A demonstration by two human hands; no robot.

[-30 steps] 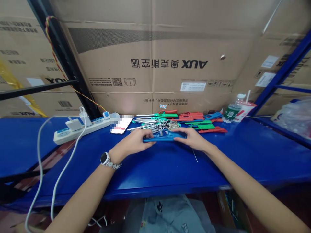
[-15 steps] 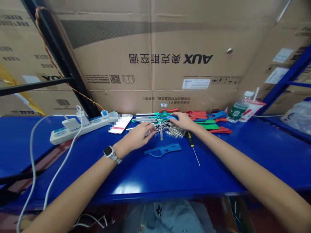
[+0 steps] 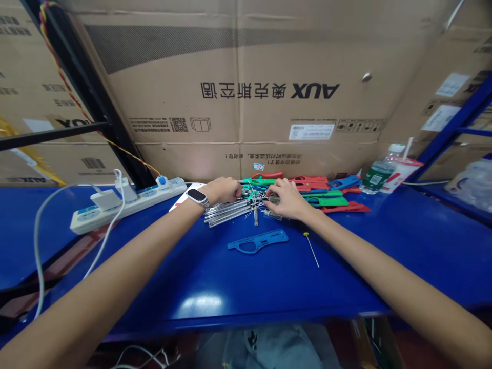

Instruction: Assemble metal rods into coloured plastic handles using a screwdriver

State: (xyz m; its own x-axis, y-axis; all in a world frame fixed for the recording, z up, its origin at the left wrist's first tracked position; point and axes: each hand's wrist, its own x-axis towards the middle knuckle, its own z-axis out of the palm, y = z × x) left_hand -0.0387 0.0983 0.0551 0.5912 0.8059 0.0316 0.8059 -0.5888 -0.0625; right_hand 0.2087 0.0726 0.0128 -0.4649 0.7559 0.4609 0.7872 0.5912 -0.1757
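My left hand (image 3: pixel 226 190) is curled closed at the left of a heap of lighter parts, just above a bundle of thin silver metal tubes (image 3: pixel 227 211); whatever its fingers grip is hidden. Across the heap, my right hand (image 3: pixel 287 200) has its thumb and fingers curved around small clear plastic pieces (image 3: pixel 274 199). Between the hands lie tangled white wires (image 3: pixel 258 196) and a single clear piece (image 3: pixel 255 216). A blue lighter-handle shell half (image 3: pixel 265 240) lies flat in front of them. Beside it is a screwdriver (image 3: pixel 312 251), its handle mostly under my right wrist.
Red handle shells (image 3: pixel 310 182), green shells (image 3: pixel 331 200) and blue shells (image 3: pixel 346 182) are piled at right. Behind them stand a bottle (image 3: pixel 374 177) and a cup (image 3: pixel 402 174). A power strip (image 3: pixel 86 219) and a partly covered phone (image 3: pixel 177 204) are at left. Cardboard (image 3: pixel 265 46) backs the table.
My left hand has moved forward and closed beside the tubes, which are now bunched nearer the front. My right hand has drawn back slightly onto the clear pieces, leaving the blue part it was touching.
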